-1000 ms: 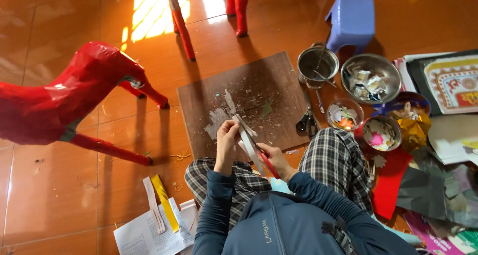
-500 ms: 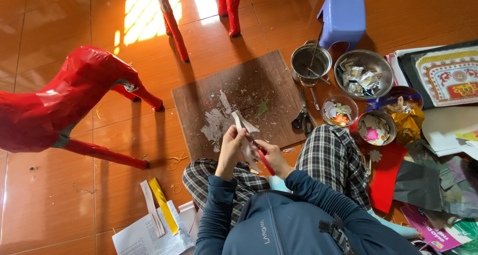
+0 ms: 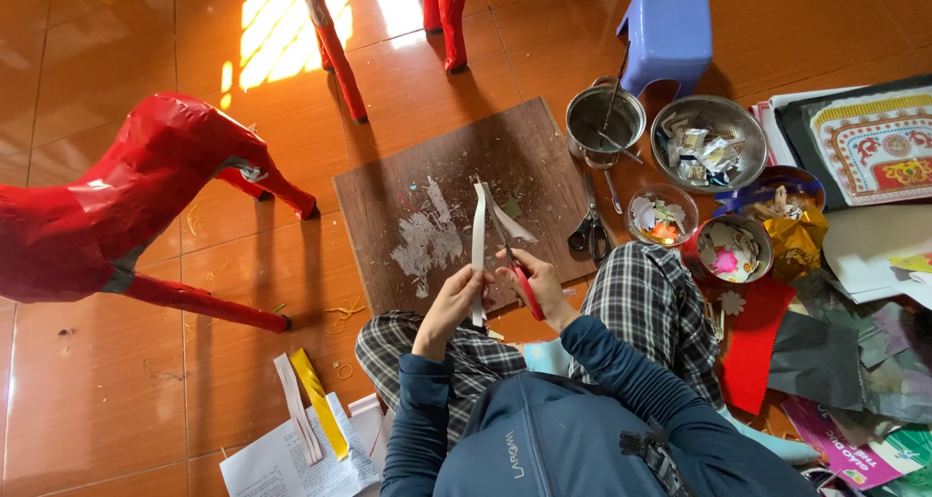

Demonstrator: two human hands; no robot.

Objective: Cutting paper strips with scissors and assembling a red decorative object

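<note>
White paper strip (image 3: pixel 478 235) upright, lengthwise away.

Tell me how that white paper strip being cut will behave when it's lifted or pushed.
The white paper strip looks thin and probably floppy: its free cut end curls away over the wooden board. It seems very light, since the left hand holds it by pinching one end. It would likely slide or flutter rather than roll, and tear easily near the scissors.

Both forearms raised before the lap, left hand (image 3: pixel 456 298) pinched, right hand (image 3: pixel 537 281) fingers curled closed.
</note>
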